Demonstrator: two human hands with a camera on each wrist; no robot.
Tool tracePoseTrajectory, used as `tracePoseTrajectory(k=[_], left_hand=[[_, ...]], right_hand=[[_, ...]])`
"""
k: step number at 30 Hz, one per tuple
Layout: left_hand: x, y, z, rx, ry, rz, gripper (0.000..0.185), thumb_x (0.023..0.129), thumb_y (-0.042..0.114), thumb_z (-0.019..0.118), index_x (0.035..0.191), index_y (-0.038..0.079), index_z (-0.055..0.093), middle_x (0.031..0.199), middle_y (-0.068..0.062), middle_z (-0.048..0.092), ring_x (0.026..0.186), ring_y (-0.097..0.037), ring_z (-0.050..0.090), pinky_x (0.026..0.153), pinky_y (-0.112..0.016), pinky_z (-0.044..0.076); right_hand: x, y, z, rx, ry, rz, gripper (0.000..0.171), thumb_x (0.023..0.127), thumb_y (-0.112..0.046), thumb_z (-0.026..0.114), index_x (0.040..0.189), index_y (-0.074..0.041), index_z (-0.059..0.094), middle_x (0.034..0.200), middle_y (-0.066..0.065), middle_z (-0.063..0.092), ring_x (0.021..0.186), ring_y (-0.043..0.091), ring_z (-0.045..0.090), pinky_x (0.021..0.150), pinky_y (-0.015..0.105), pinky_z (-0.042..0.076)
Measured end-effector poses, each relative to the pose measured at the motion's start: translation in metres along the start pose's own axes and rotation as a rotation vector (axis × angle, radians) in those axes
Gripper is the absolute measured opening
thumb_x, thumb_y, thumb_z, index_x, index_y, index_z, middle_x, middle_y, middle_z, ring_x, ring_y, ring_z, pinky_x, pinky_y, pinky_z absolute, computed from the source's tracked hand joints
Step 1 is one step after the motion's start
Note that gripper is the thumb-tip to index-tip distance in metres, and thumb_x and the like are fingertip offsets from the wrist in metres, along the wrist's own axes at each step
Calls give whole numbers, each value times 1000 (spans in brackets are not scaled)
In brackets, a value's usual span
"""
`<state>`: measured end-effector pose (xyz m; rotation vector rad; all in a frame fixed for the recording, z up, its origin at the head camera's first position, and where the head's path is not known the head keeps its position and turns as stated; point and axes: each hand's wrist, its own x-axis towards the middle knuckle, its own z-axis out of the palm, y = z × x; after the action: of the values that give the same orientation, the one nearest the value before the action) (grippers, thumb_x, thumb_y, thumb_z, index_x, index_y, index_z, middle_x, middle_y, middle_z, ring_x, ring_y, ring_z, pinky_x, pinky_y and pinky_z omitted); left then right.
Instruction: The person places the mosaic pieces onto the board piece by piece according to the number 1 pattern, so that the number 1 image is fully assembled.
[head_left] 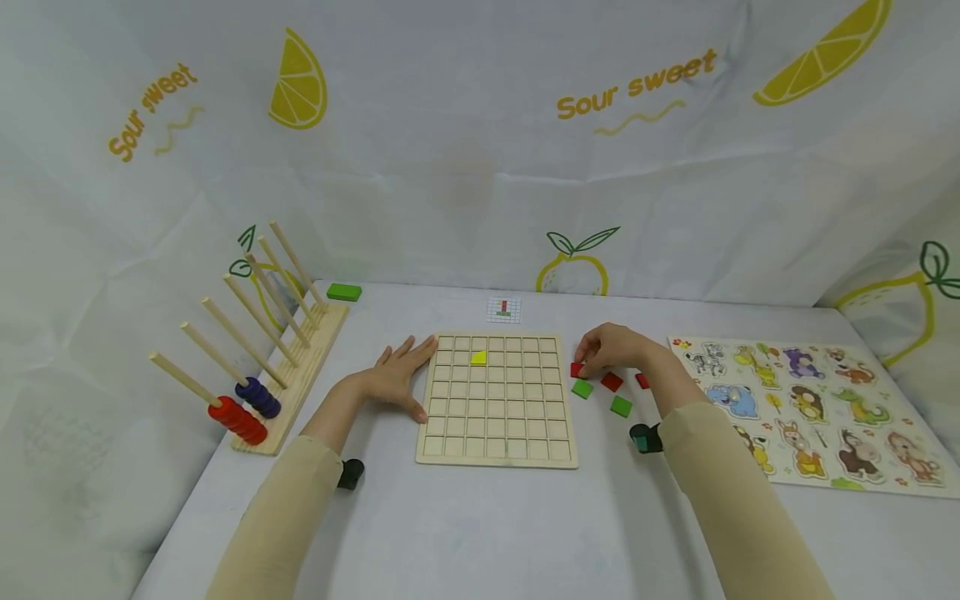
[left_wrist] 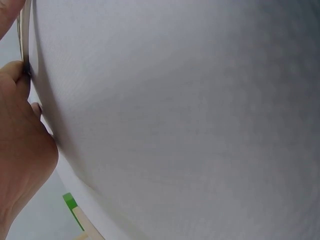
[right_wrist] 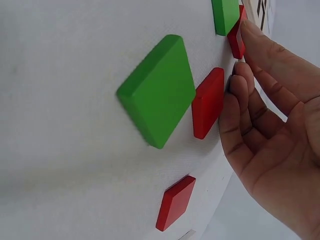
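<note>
A wooden grid board (head_left: pixel 496 408) lies flat on the table, with a yellow piece (head_left: pixel 478 357) in one of its upper cells. My left hand (head_left: pixel 393 377) rests at the board's left edge, fingers spread and thumb lower down that side. To the right of the board, my right hand (head_left: pixel 611 348) pinches a red square tile (head_left: pixel 577 369) between thumb and fingers; the right wrist view shows the thumb on this tile (right_wrist: pixel 236 40). Near that hand lie two green tiles, one close by (head_left: pixel 582 388) and one lower (head_left: pixel 621 406), plus a red tile (head_left: pixel 612 382) and another red tile (head_left: pixel 642 381).
A small pattern card (head_left: pixel 504 310) lies behind the board. At left stands a wooden peg rack (head_left: pixel 311 358) with red rings (head_left: pixel 238 419) and blue rings (head_left: pixel 258 398); a green block (head_left: pixel 344 292) lies behind it. An animal puzzle board (head_left: pixel 817 408) occupies the right side. A printed cloth (head_left: pixel 450 167) hangs behind.
</note>
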<state>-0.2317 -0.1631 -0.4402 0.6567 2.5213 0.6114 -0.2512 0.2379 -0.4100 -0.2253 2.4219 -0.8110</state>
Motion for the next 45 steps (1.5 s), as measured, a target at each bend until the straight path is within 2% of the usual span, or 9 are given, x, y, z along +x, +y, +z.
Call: tracePoseTrajectory(k=[10, 24, 31, 40, 45], left_hand=[[3, -3, 0, 9, -3, 5, 132, 64, 40, 90, 160, 11, 5, 170, -7, 0, 156, -38, -9, 122, -65, -8], [4, -4, 1, 11, -12, 7, 132, 65, 42, 90, 160, 13, 4, 170, -5, -2, 157, -37, -10, 122, -64, -9], [2, -3, 0, -2, -9, 8, 132, 64, 40, 90, 160, 11, 5, 170, -7, -1, 156, -38, -9, 122, -65, -9], [1, -2, -1, 10, -8, 1, 132, 64, 42, 90, 160, 12, 5, 170, -5, 0, 157, -37, -9, 122, -65, -8], [4, -4, 1, 30, -6, -6, 132, 64, 44, 90, 160, 14, 5, 170, -4, 0, 157, -36, -9, 123, -64, -7]], right_hand=[[-1, -4, 2, -77, 9, 0, 17, 84, -12, 73, 99, -7, 67, 79, 1, 57, 77, 16, 53, 70, 25, 46], [-2, -4, 2, -89, 10, 19, 17, 84, -13, 74, 97, -7, 65, 81, 3, 59, 79, 17, 55, 71, 25, 47], [0, -2, 1, -96, 29, -22, 19, 83, -14, 75, 96, -5, 65, 79, 3, 61, 74, 15, 56, 68, 25, 47], [1, -2, -1, -77, 92, -60, 16, 86, -11, 73, 97, -3, 64, 78, 4, 60, 71, 15, 54, 66, 24, 46], [1, -4, -1, -64, 168, -99, 13, 91, -10, 67, 102, -5, 64, 87, 7, 61, 81, 19, 54, 71, 25, 45]])
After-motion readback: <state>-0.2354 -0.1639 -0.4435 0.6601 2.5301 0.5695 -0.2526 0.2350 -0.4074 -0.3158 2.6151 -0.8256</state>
